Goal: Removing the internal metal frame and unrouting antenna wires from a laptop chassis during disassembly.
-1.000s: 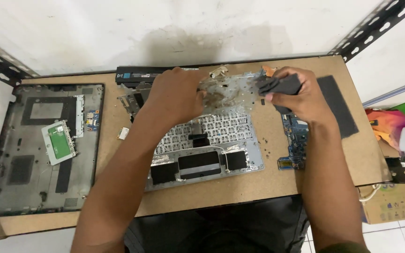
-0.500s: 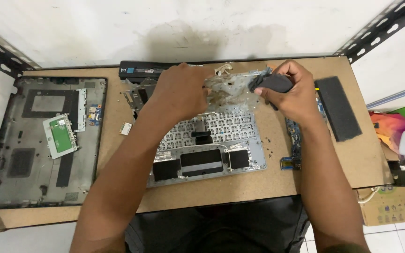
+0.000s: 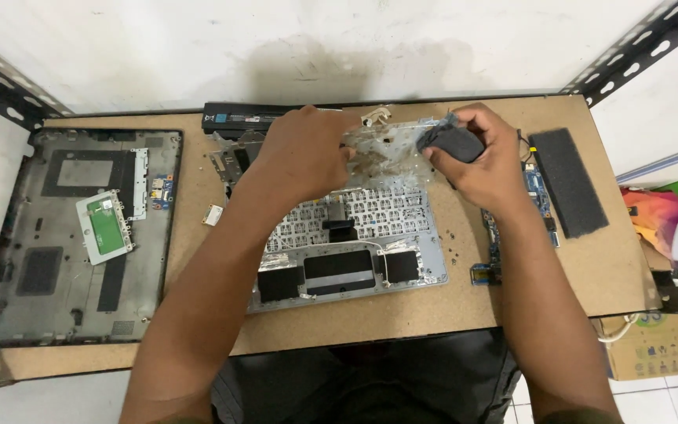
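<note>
Your 2 hands worked over the far end of the upturned laptop top case (image 3: pixel 355 251), which lay in the middle of the counter (image 3: pixel 433 314) with its keyboard underside and silver foil patches facing up. Your left hand (image 3: pixel 308 153) lay palm-down, fingers loosely curled, pressing on the grimy upper edge of that case. Your right hand (image 3: pixel 484 161) was closed around a dark grey sponge block (image 3: pixel 453 144), held against the same dirty strip just beside the left hand's fingertips.

At the left end of the counter lay the dark bottom cover (image 3: pixel 80 235), inside up, with a small green-faced board (image 3: pixel 105 225) resting in it. Behind your left hand, along the wall, lay a long black battery pack (image 3: pixel 241 119). Under and beside your right wrist lay a blue circuit board (image 3: pixel 539 196), and near it, further right, a flat black foam pad (image 3: pixel 568 182).
</note>
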